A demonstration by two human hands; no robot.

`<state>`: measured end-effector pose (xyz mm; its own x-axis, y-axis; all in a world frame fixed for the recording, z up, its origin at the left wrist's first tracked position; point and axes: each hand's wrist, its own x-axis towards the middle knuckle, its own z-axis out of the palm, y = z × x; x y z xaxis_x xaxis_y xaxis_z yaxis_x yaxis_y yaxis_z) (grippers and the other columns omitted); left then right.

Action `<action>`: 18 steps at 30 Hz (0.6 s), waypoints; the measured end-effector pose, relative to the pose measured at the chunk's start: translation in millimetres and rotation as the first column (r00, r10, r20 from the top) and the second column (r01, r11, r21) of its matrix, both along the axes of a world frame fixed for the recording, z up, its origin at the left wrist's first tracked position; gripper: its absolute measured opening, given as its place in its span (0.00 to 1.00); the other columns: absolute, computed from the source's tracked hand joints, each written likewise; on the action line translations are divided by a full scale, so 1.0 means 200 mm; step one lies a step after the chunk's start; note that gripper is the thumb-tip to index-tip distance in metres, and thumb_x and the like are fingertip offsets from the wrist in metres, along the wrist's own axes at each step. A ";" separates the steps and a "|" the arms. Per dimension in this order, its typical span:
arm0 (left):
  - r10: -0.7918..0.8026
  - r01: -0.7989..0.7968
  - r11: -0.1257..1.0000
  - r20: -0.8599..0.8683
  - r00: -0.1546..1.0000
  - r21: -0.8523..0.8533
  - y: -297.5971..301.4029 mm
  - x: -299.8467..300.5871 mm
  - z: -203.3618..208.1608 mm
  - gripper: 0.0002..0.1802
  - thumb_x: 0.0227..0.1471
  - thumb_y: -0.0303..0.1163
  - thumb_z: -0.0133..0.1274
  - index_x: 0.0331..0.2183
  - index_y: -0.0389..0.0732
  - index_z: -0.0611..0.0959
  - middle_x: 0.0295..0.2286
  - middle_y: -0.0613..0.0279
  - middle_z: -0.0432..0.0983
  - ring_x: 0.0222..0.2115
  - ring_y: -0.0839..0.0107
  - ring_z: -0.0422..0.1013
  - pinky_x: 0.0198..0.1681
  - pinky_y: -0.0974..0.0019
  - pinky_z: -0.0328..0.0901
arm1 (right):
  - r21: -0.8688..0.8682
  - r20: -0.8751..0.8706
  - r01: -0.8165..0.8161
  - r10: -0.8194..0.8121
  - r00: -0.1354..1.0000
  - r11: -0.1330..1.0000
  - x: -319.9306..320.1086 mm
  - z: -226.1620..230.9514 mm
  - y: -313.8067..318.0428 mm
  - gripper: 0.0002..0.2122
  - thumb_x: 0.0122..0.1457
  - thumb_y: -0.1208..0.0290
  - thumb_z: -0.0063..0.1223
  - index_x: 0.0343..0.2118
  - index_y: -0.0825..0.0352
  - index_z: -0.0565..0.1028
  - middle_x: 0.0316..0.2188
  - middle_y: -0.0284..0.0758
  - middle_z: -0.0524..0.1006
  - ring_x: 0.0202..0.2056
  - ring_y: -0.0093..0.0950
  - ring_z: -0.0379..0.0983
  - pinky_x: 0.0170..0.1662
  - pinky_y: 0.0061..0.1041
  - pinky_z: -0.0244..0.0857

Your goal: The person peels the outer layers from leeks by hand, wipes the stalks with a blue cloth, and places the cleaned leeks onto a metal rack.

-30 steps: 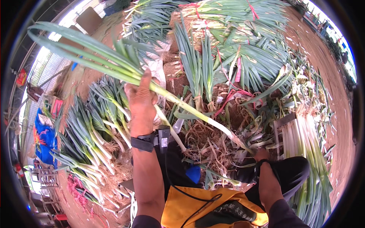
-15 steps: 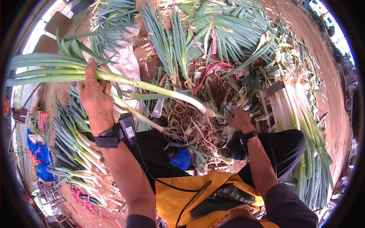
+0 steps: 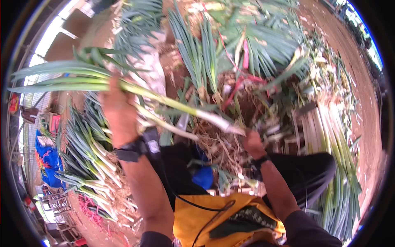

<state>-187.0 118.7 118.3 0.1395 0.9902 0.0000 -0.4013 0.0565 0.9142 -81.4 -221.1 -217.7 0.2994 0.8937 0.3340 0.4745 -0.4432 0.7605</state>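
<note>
My left hand [image 3: 118,109] is closed around long green onions at their green part, the leaves spreading to the left past my fist. One thick green onion [image 3: 177,106] stretches across to the right, its white end tilted down. A thinner green onion [image 3: 166,122] slants out below it from the same hand. My right hand [image 3: 253,145], blurred and curled, is right at the white root end of the thick one; what its fingers pinch is hidden. Below lies a heap of dry roots and peeled leaves [image 3: 220,150].
Trimmed white-stemmed green onions [image 3: 329,136] are stacked at my right. At my left lies a pile of rooty green onions [image 3: 90,152]. Bundles [image 3: 191,51] and a larger leafy heap [image 3: 267,45] sit ahead, with red ties [image 3: 236,92]. Something blue [image 3: 203,177] lies between my legs.
The whole view has shifted, with the scene sliding right and slightly down. My right hand now sits closer to the thick green onion's root end. My left hand keeps its hold.
</note>
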 end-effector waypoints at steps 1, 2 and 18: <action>0.101 -0.104 0.993 -0.037 0.994 -0.064 -0.05 0.11 -0.01 0.14 0.55 0.32 0.57 0.38 0.41 0.70 0.24 0.60 0.74 0.16 0.79 0.68 0.13 0.76 0.56 | 0.065 -0.577 0.099 -0.044 0.816 0.993 0.15 -0.16 -0.20 0.07 0.55 0.70 0.48 0.29 0.66 0.75 0.23 0.40 0.73 0.26 0.41 0.71 0.28 0.41 0.64; -0.027 0.027 1.000 -0.007 1.000 0.011 -0.01 0.13 0.00 0.15 0.54 0.33 0.57 0.39 0.41 0.69 0.24 0.60 0.74 0.16 0.79 0.67 0.12 0.76 0.55 | 0.147 -0.912 0.344 -0.009 0.411 0.927 0.30 -0.28 -0.42 0.08 0.54 0.68 0.48 0.29 0.68 0.76 0.26 0.43 0.75 0.29 0.46 0.74 0.31 0.47 0.66; -0.305 0.313 0.944 -0.090 0.948 0.106 -0.15 0.11 -0.03 0.14 0.54 0.34 0.58 0.37 0.40 0.71 0.22 0.61 0.73 0.12 0.81 0.61 0.10 0.78 0.50 | 0.741 -0.488 0.463 0.864 -0.126 0.486 0.17 1.19 0.49 0.21 0.47 0.80 0.63 0.47 0.65 0.73 0.33 0.36 0.77 0.31 0.25 0.74 0.36 0.25 0.69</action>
<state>-164.2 88.2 111.6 0.4424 0.8921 0.0920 -0.3148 0.0584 0.9474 -47.4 -122.8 21.3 0.6695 0.6486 0.3621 0.4022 0.0933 -0.9108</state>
